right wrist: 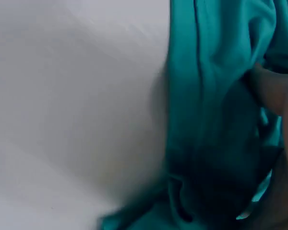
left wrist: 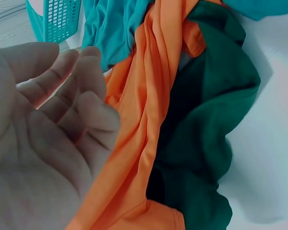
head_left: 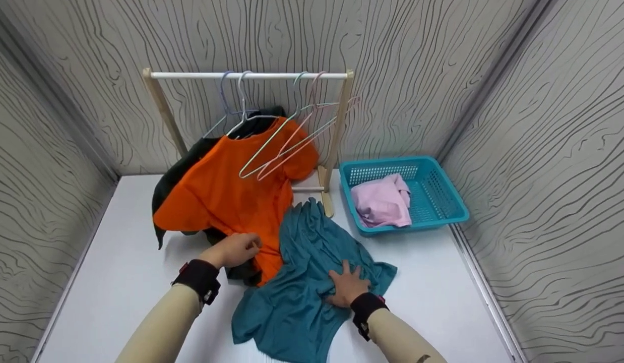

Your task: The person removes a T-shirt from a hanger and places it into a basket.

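Observation:
A teal shirt (head_left: 312, 272) lies crumpled across the front middle of the white table. My right hand (head_left: 348, 287) rests on it with fingers spread; in the right wrist view a finger (right wrist: 273, 91) touches the teal cloth (right wrist: 216, 96). The left hand (head_left: 237, 249) is in front of the hanging orange shirt (head_left: 231, 176), its fingers loosely bent and holding nothing. From the left wrist, the palm (left wrist: 43, 129) shows bare beside the orange cloth (left wrist: 149, 91), with a dark green garment (left wrist: 206, 110) behind.
A small rack (head_left: 201, 75) carries the orange shirt and dark garment on hangers. A green hanger (head_left: 264, 146) and a pink hanger (head_left: 292, 151) hang bare at its right. To the right stands a teal basket (head_left: 433, 194) with a folded pink garment (head_left: 382, 201). Patterned walls (head_left: 418, 75) enclose the table.

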A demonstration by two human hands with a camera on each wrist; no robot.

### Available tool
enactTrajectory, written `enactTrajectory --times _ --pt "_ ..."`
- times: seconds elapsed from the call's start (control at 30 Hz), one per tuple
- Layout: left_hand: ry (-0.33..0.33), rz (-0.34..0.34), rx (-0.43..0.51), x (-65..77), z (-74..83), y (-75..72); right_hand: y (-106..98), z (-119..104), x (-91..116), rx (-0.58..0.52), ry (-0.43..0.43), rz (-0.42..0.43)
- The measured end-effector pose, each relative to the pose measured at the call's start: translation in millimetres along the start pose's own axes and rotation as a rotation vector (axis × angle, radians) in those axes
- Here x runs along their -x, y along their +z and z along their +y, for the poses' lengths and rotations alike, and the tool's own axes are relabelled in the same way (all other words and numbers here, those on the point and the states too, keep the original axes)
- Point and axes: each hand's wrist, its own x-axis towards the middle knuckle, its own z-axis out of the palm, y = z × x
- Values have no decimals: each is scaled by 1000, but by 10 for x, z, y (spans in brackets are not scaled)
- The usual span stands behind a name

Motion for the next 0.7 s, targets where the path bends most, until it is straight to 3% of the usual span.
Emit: enactTrajectory --times 0.17,0.3,0.5,0.7 --pt "10 -12 -19 -1 -2 27 -119 100 -13 0 -79 85" --pt "-12 -26 -3 13 -2 9 -329 205 -41 -72 -115 106" --pt "12 -24 -6 34 8 -13 -925 200 -91 -178 -141 80" --pt "12 -32 1 72 25 -22 -1629 37 -63 -192 -133 161"
